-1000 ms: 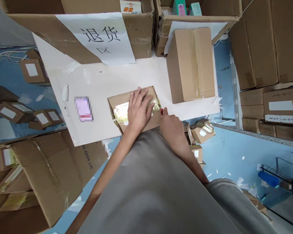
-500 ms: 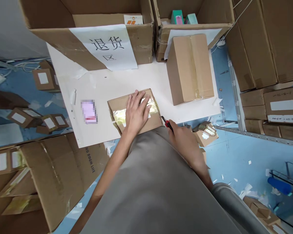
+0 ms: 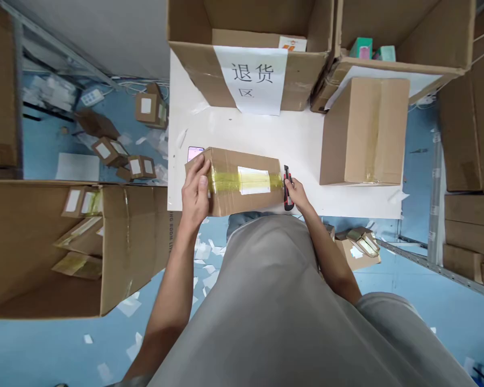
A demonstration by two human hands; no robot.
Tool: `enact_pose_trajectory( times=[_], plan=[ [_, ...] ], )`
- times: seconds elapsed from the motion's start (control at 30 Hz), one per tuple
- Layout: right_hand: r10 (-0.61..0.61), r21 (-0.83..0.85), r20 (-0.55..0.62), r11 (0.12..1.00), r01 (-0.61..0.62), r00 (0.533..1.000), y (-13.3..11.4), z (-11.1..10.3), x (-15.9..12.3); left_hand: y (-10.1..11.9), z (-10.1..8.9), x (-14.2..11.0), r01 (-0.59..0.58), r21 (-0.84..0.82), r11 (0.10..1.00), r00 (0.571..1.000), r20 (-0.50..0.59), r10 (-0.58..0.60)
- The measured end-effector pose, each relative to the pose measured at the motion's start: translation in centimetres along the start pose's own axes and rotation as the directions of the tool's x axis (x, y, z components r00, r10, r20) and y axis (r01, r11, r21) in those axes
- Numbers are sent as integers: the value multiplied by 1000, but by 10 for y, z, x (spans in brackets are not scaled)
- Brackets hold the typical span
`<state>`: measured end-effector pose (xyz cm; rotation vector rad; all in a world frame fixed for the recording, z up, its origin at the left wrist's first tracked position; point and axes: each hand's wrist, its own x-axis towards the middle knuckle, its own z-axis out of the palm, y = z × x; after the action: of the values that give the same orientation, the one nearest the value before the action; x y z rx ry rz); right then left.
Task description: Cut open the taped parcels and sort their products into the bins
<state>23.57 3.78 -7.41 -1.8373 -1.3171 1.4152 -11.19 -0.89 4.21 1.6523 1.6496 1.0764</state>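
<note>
A cardboard box (image 3: 228, 201) with yellowish tape and a white label is held over the table's front edge, tilted so that its left end shows. My left hand (image 3: 196, 196) grips that end, fingers over the upper edge and thumb against the cardboard. At the box's right end, my right hand (image 3: 297, 193) is closed on a red and black box cutter (image 3: 287, 201). The cutter points away from me, right beside the box. Part of a phone (image 3: 195, 152) shows behind the box's left corner.
Two large open cartons stand at the back of the white table (image 3: 302, 145), the left carton (image 3: 306, 80) bearing a paper sign. A closed carton (image 3: 358, 134) is at the right. A big open carton (image 3: 137, 236) holding small boxes stands left. Paper scraps litter the blue floor.
My left hand has gone from lying flat on the box to gripping its left end. The box has been lifted and turned. The cutter now points away from me. The view has shifted left.
</note>
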Motion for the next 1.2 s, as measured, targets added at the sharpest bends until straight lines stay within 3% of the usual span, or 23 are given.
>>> enact_pose_trajectory(
  times=[0.13, 0.3, 0.43, 0.57, 0.63, 0.7, 0.83, 0.93, 1.0, 1.1, 1.2],
  plan=[
    [-40, -79, -104, 996, 32, 994, -7, -7, -25, -6, -1, -15, 128, -91, 988, 992, 26, -126],
    [-114, -356, -235, 934, 23, 965, -18, -56, -52, -27, 42, -22, 262, -202, 944, 959, 164, -231],
    [-75, -599, -247, 796, -91, 966, -36, -86, -69, -41, 81, -30, 302, -287, 909, 936, 272, -224],
    [-139, -774, -203, 629, -72, 969, -70, -94, -86, -44, 90, -42, 343, -326, 881, 927, 267, -262],
    [-193, -813, -99, 581, 32, 976, -92, -88, -92, -44, 86, -45, 344, -326, 881, 930, 246, -272],
    [-215, -816, 102, 540, 205, 971, -114, -73, -94, -44, 81, -47, 343, -320, 883, 932, 234, -277],
    [-94, -809, 471, 350, 472, 877, -154, -27, -85, -49, 80, -47, 385, -357, 851, 918, 241, -315],
    [37, -804, 583, 170, 570, 812, -177, 6, -70, -53, 82, -49, 413, -396, 820, 906, 274, -323],
    [90, -771, 636, 96, 629, 766, -187, 20, -60, -54, 83, -51, 421, -412, 808, 902, 285, -324],
    [155, -728, 681, 40, 684, 715, -197, 29, -53, -56, 84, -55, 423, -430, 798, 902, 285, -325],
    [185, -710, 692, 0, 705, 697, -203, 33, -53, -57, 86, -57, 418, -429, 801, 904, 280, -322]
  ],
)
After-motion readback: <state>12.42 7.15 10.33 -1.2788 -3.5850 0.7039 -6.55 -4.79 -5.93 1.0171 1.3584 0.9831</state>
